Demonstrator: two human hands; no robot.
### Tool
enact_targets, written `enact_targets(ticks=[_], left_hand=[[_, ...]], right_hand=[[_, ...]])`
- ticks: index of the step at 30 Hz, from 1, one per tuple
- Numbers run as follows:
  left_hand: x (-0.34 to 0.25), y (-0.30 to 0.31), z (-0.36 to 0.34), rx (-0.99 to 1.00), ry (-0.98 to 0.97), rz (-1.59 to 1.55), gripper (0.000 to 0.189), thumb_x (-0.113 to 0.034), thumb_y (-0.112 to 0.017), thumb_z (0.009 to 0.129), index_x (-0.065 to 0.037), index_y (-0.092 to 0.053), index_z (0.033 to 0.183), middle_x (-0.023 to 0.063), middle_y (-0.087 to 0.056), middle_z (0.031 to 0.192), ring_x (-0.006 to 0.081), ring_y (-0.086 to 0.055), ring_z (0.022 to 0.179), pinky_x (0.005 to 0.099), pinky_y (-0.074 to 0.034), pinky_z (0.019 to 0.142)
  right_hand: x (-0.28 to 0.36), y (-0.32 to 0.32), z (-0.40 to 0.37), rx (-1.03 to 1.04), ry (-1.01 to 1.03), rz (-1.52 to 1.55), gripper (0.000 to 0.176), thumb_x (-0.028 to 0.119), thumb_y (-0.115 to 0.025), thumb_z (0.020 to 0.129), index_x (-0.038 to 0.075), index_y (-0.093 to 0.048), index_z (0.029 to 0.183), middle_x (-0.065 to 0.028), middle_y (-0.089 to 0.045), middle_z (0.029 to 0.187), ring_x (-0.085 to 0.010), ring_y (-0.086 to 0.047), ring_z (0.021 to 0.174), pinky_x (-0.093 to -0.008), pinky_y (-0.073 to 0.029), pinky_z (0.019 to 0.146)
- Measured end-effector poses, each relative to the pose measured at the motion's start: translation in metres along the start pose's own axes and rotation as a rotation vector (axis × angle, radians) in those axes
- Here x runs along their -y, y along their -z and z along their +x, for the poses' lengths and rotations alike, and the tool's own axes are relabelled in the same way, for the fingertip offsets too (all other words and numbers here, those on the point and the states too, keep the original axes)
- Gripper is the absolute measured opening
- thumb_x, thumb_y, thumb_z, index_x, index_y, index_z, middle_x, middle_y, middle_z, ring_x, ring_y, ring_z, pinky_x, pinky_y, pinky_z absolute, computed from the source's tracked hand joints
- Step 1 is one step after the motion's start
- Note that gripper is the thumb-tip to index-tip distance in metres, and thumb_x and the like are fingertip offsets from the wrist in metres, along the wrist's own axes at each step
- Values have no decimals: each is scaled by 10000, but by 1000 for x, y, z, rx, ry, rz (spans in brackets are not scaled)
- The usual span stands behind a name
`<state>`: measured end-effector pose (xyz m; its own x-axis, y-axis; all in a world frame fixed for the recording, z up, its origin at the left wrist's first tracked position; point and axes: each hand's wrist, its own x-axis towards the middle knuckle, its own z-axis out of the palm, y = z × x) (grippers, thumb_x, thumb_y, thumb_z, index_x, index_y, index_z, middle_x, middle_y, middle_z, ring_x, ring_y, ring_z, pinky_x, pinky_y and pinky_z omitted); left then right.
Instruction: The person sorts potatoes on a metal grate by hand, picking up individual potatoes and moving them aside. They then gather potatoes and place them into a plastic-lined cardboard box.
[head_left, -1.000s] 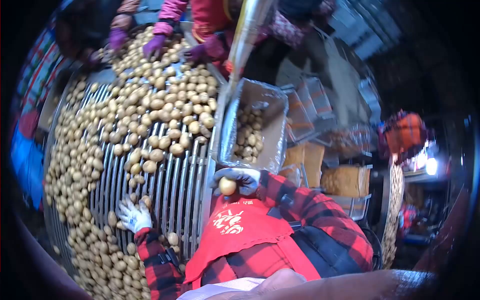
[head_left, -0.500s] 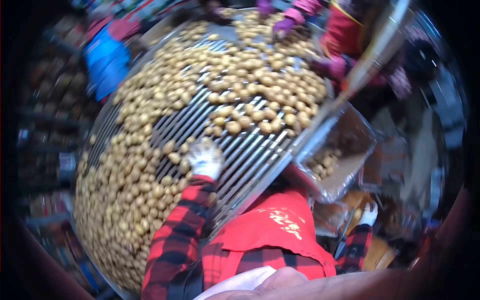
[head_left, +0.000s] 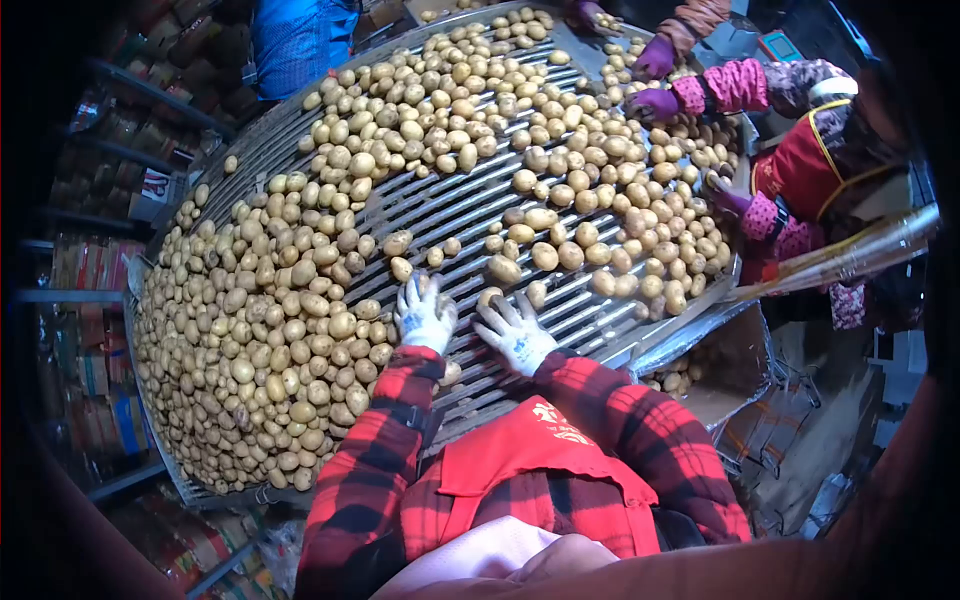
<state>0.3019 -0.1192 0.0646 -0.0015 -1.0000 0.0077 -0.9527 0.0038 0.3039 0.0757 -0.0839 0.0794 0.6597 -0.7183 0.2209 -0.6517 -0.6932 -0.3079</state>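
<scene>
Both of my hands wear white gloves with dark-stained fingertips. My left hand [head_left: 426, 317] rests with its fingers spread at the right edge of a large heap of potatoes [head_left: 270, 330]. A hand's width to the right, my right hand [head_left: 517, 336] lies flat and open over the slatted metal table [head_left: 440, 213]. Its fingertips are right at a pale potato [head_left: 489, 297], with another potato [head_left: 536, 294] just beyond. Several loose potatoes lie on the slats ahead of my hands, and more [head_left: 640, 235] are spread to the right.
Across the table, purple-gloved hands [head_left: 655, 103] of other people are among the potatoes. A plastic-lined box [head_left: 735, 365] with potatoes stands by the right edge, below a plastic-wrapped bar [head_left: 840, 258]. Shelving [head_left: 90, 297] lines the left. A blue-clad person [head_left: 300, 45] is at the far left.
My right hand has come from low on the right, beside the box, onto the slats next to my left hand. The view has turned, and the left hand remains among the potatoes.
</scene>
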Motion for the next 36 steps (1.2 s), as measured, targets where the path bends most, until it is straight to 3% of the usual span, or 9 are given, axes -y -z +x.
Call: enact_targets(ticks=[4, 11, 13, 17, 21, 23, 30, 35, 36], left_hand=[[-61, 18, -11, 200, -146, -37, 492, -308, -669, 829, -176, -638, 1302, 197, -473, 1431, 448, -504, 1233, 568, -449, 1014], [-148, -26, -37, 438, -879, -682, 464, -250, -670, 856, -179, -623, 1313, 147, -533, 1422, 376, -509, 1308, 513, -452, 1056], [-134, -29, -39, 499, -700, -751, 422, -241, -668, 867, -146, -633, 1277, 144, -566, 1367, 375, -528, 1273, 502, -440, 1048], [-119, -26, -40, 418, -542, -584, 298, -241, -639, 895, -75, -646, 1143, 170, -608, 1199, 394, -575, 1091, 508, -464, 972], [-116, 1, -30, 888, -480, -226, 277, -235, -616, 909, -47, -652, 1110, 185, -655, 1121, 406, -600, 1073, 507, -475, 970], [-98, 1, -37, 351, -539, -672, 288, -207, -595, 914, -43, -659, 1142, 190, -674, 1143, 407, -627, 1086, 498, -490, 973], [-46, 3, -48, 366, -299, -609, 395, -150, -624, 915, -73, -628, 1302, 175, -627, 1311, 376, -573, 1216, 459, -450, 1060], [-56, -5, -54, 350, -342, -733, 361, -115, -631, 888, -59, -644, 1244, 177, -638, 1261, 370, -586, 1199, 447, -454, 1055], [-55, -14, -57, 362, -355, -707, 355, -120, -628, 895, -59, -643, 1243, 175, -638, 1264, 369, -584, 1201, 446, -452, 1060]], right_hand=[[-59, -7, -27, 22, -471, 9, 279, 186, -615, 827, 135, -651, 1099, -115, -565, 1356, -321, -479, 1329, -626, -287, 1131], [-181, 65, -18, -180, -472, -409, 229, 135, -709, 738, 162, -697, 966, -80, -600, 1304, -344, -509, 1276, -635, -292, 1132], [-174, 77, 18, -357, -506, -317, 333, 151, -743, 731, 180, -681, 1057, -92, -612, 1275, -326, -567, 1197, -625, -297, 1116], [-155, 36, 104, 206, -432, -231, 511, 453, -682, 885, 142, -618, 1285, -118, -682, 1089, -339, -601, 1095, -579, -335, 1046], [-168, 19, 151, 400, -533, -138, 352, 444, -629, 897, 156, -742, 1065, -170, -741, 1044, -349, -654, 1072, -562, -366, 1027], [-181, 36, 118, 159, -561, 410, 401, 415, -651, 912, 91, -718, 1140, -180, -724, 1072, -333, -647, 1079, -442, -460, 968], [-95, 136, -126, -43, -1169, 1366, 376, 335, -701, 896, 19, -681, 1098, -1, -647, 971, -123, -576, 855, -286, -462, 775], [10, 146, -298, 425, -1729, 1421, 330, 347, -728, 877, 53, -767, 1022, -58, -719, 820, -150, -651, 740, -322, -530, 675], [32, 124, -336, 730, -1431, 1202, 339, 368, -702, 895, 69, -765, 1043, -79, -740, 879, -203, -685, 798, -376, -545, 729]])
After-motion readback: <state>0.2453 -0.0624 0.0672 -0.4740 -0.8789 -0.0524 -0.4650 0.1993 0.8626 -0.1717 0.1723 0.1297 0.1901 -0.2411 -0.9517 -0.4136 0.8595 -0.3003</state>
